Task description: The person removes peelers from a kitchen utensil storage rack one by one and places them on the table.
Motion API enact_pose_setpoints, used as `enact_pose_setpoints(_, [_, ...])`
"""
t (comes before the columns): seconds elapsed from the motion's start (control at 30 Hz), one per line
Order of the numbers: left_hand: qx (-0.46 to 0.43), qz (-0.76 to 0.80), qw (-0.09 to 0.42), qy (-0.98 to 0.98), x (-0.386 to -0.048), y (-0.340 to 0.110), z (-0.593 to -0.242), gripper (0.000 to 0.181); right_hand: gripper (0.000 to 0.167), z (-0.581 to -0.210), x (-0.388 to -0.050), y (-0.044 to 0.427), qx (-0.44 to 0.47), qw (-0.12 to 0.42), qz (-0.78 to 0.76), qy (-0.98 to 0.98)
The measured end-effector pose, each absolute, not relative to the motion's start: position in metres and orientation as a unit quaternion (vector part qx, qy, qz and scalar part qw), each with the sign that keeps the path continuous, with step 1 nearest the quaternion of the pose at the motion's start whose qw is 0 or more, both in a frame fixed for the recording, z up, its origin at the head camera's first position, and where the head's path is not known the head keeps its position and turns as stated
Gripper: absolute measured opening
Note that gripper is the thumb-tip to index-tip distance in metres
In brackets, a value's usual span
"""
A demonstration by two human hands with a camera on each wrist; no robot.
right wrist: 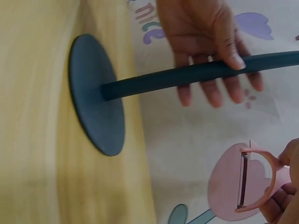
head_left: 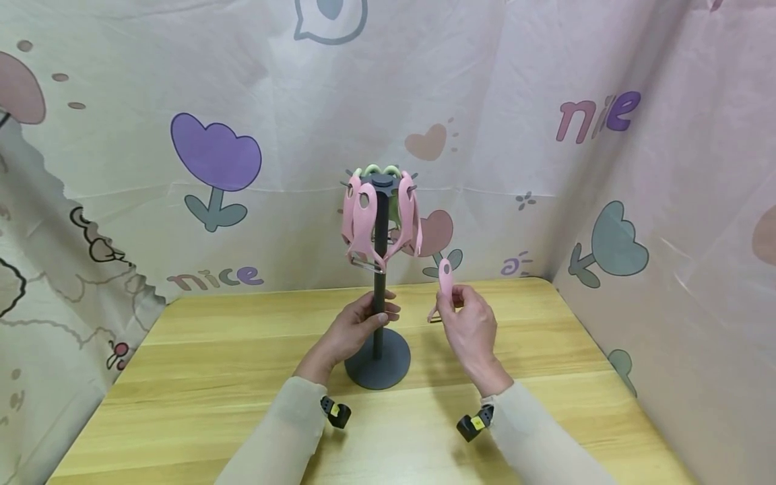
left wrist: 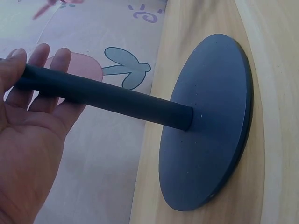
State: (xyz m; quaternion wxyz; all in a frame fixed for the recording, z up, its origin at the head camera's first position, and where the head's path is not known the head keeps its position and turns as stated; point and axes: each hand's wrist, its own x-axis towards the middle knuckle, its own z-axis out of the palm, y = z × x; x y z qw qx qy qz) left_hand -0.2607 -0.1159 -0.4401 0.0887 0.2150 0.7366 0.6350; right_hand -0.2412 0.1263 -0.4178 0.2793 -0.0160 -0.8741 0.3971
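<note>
A dark grey stand with a round base (head_left: 377,367) and an upright pole (left wrist: 117,100) stands on the table. Around the pole my left hand (head_left: 354,328) sets its thumb on the near side and its fingers behind. Several pink peelers (head_left: 364,219) hang from hooks at the stand's top, with green handles (head_left: 373,170) showing at the back. To the right of the pole, my right hand (head_left: 469,327) pinches another pink peeler (head_left: 446,277), handle upward and blade down. Its metal blade (right wrist: 243,181) shows in the right wrist view, apart from the stand.
The light wood table (head_left: 242,377) reaches back to a patterned cloth wall (head_left: 291,236). Another cloth side (head_left: 685,283) borders it on the right. Small black cameras (head_left: 475,424) are strapped to both wrists.
</note>
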Motion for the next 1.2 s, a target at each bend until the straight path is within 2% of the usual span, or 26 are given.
enact_pose_setpoints(0.13, [0.213,0.635,0.087,0.737,-0.261,-0.116,-0.441,0.038,0.028,-0.428,-0.247,0.125,-0.019,0.264,0.369,-0.891])
enact_pose_setpoints(0.4, [0.208,0.629,0.087,0.744,-0.261,-0.116,-0.439,0.036,0.029,-0.443,-0.259,0.12,-0.031,0.179,0.331,-0.926])
enact_pose_setpoints(0.67, [0.208,0.627,0.084,0.746,-0.26,-0.117,-0.439,0.035,0.029,-0.455,-0.274,0.114,-0.042,0.121,0.304,-0.944])
enact_pose_setpoints(1.2, [0.21,0.619,0.081,0.752,-0.258,-0.117,-0.438,0.036,0.03,-0.475,-0.29,0.109,-0.054,0.059,0.256,-0.963])
